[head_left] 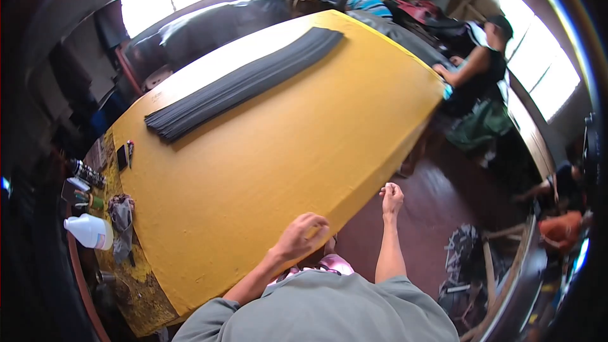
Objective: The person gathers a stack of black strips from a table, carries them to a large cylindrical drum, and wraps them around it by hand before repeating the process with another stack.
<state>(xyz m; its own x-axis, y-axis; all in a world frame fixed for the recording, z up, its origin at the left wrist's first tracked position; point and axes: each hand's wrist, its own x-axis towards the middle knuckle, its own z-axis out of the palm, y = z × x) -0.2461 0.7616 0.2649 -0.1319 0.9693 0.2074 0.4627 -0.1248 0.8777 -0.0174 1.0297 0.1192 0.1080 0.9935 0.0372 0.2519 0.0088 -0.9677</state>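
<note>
My left hand [303, 235] is over the near edge of a large yellow-covered table [272, 177], its fingers apart and slightly curled, holding nothing. My right hand [392, 200] is raised off the table's right side, above the reddish floor, with its fingers curled together; whatever they may hold is too small to name. A long stack of dark grey strips [247, 82] lies slantwise across the far half of the table, well beyond both hands.
A jug [90, 231], a grey cloth [121, 215] and a dark flat object [123, 158] are at the left. A person in a dark top [484, 66] works at the table's far right corner; another in blue stripes [369, 4] bends behind. Scraps [461, 253] lie at right.
</note>
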